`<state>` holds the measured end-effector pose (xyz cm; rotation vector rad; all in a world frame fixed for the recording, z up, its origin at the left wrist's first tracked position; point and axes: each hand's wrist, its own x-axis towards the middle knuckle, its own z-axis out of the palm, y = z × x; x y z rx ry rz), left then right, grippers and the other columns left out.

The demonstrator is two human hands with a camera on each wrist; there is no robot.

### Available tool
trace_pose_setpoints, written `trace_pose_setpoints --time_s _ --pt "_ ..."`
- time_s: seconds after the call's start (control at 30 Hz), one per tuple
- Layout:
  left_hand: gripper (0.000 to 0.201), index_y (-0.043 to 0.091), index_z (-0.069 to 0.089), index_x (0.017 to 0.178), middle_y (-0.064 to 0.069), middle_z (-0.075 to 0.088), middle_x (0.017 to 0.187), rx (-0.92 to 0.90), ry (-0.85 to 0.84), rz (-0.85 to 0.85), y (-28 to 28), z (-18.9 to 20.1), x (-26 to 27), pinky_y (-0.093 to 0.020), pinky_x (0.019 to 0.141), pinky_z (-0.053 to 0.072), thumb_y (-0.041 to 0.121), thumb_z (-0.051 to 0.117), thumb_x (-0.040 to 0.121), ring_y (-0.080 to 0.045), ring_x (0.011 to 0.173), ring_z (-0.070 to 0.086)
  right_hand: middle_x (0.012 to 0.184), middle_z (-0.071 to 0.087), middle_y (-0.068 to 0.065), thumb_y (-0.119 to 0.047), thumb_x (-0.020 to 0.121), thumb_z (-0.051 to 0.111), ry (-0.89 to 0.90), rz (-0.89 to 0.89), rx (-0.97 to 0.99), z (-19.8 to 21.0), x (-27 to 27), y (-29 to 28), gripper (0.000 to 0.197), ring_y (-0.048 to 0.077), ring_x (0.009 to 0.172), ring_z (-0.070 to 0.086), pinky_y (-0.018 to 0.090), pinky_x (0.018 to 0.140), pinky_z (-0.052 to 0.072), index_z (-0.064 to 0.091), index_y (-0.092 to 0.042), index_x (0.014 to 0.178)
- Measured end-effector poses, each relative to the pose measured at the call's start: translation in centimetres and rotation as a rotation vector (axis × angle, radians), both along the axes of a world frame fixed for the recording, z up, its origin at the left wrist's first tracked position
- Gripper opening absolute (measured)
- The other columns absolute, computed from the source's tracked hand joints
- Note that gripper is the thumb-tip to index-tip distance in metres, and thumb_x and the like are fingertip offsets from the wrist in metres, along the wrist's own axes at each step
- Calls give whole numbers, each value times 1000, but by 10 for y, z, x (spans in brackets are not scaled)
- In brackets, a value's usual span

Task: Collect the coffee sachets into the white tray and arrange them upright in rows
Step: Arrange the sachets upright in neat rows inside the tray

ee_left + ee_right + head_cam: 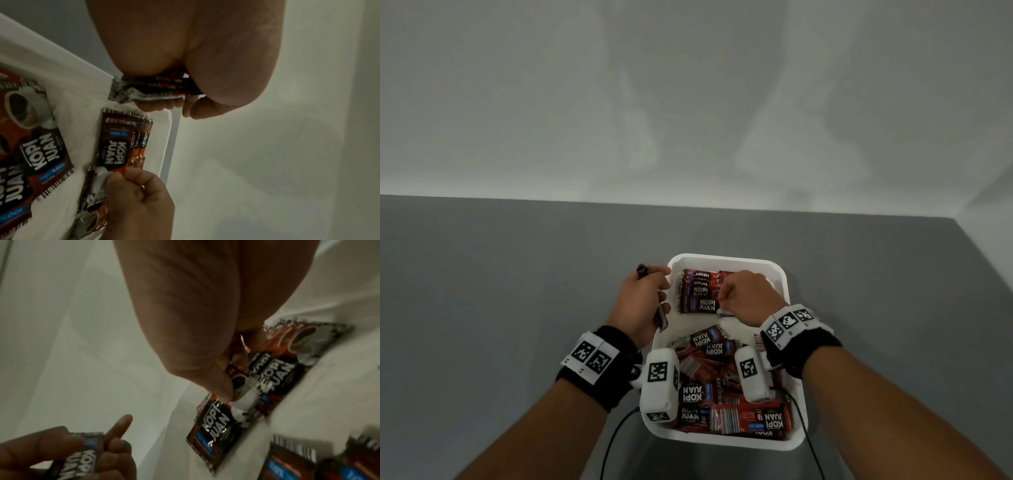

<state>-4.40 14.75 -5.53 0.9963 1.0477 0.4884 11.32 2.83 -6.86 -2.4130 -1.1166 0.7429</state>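
Note:
The white tray [722, 257] sits mid-table. At its far left, red-and-black coffee sachets [697, 291] stand in a leaning row, and a loose pile of sachets [722, 394] fills the near half. My left hand [661, 291] hovers at the tray's left rim and grips a small stack of sachets [156, 87]. My right hand [726, 294] reaches into the far part of the tray. There its thumb and fingers pinch the top of a sachet [213, 423] at the front of the row. The same pinch shows in the left wrist view on the front sachet [115, 146].
The grey table [500, 291] spreads left and right of the tray and ends at a white wall [688, 102] behind. A side wall meets the table at the far right. White wrist cameras [659, 383] and black cables [613, 438] hang over the tray's near end.

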Motion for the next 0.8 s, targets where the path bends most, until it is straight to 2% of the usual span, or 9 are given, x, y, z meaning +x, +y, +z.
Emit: trace_pose_setpoints --time_s 0.13,0.3,0.43,0.5,0.57,0.63,0.7,0.77,0.8 --pt "37 3 67 105 -10 49 77 -60 10 -10 -4 1 -3 -30 52 42 -9 40 83 -20 62 46 103 69 -3 -11 81 76 -16 59 -47 -16 -5 16 11 16 97 64 23 80 43 74 -21 84" --pt "38 -1 65 110 -10 49 78 2 88 -92 -10 7 -7 -28 49 43 -12 41 83 -18 60 47 104 72 6 -7 84 69 -128 82 -42 -23 -8 24 13 23 98 65 30 86 52 74 -8 96" --pt "27 5 67 98 -7 54 70 247 283 -297 -13 7 -3 -21 42 37 -4 45 88 -16 54 46 102 70 7 -9 84 68 -164 67 -10 -26 -10 23 9 24 98 63 28 83 48 71 -8 93" --pt "23 4 69 96 -2 57 67 410 374 -457 -12 4 0 -20 45 38 2 48 88 -12 50 47 98 68 7 -10 85 67 -168 63 7 -25 -9 19 6 25 93 62 29 79 47 70 -8 89" --pt "23 10 70 98 3 64 74 573 475 -649 -12 -1 3 -18 48 40 6 49 90 -8 55 54 97 68 6 -11 86 65 -169 30 39 -20 -3 9 7 23 92 62 31 81 49 71 -8 89" --pt "24 12 69 100 4 67 87 690 535 -852 -12 -2 6 -19 54 46 5 49 88 -9 70 61 98 70 3 -11 90 60 -169 4 50 -14 4 -7 13 21 94 63 33 86 52 72 -12 89" --pt "23 8 68 100 -1 69 99 772 534 -1024 -16 -4 12 -31 72 58 7 52 84 -17 87 65 97 70 2 -10 91 55 -171 52 -26 -9 9 -24 20 20 93 65 35 86 55 72 -17 85" --pt "29 16 66 106 -4 63 114 863 581 -1170 -22 -12 19 -42 93 56 21 55 80 -23 108 61 101 68 2 -11 91 54 -177 117 -146 -6 9 -41 20 20 90 65 35 81 57 72 -19 89" --pt "37 22 64 116 -4 57 122 910 644 -1241 -24 -15 23 -45 102 51 26 57 81 -24 118 54 104 67 3 -12 91 54 -179 145 -190 -5 8 -47 21 21 89 65 35 81 57 73 -18 96"
